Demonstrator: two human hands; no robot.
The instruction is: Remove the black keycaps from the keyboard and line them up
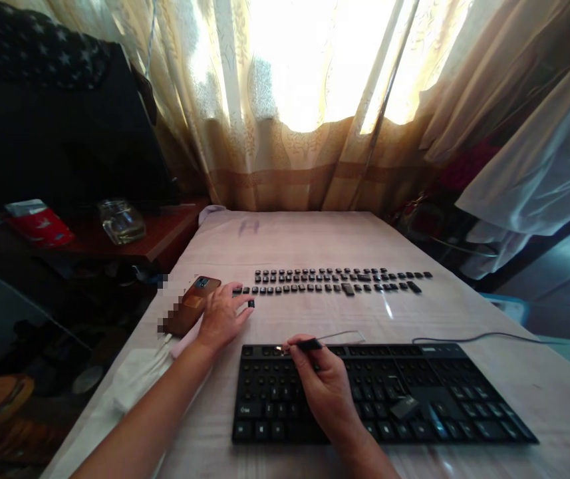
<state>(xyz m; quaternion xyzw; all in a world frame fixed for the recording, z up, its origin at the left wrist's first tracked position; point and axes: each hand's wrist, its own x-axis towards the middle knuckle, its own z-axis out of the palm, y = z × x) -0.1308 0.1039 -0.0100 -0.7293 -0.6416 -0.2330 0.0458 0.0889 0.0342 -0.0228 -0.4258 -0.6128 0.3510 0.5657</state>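
Black keyboard (414, 399) lies closest on the pale cloth (285, 233), under the right hand (327, 389), which pinches a dark-handled wire tool (310, 344). Beyond, the left hand (222, 313) reaches a loose keycap (251, 303) (gripped or not, I cannot tell), near the keycap rows (309, 279).

Daylight glares through patterned cream curtains (275, 159) behind the pale-covered worktop (304, 233). A reddish-brown wooden desk (115, 247) stands left, a dark screen (55, 146) on it; white cloth (539, 146) hangs right.
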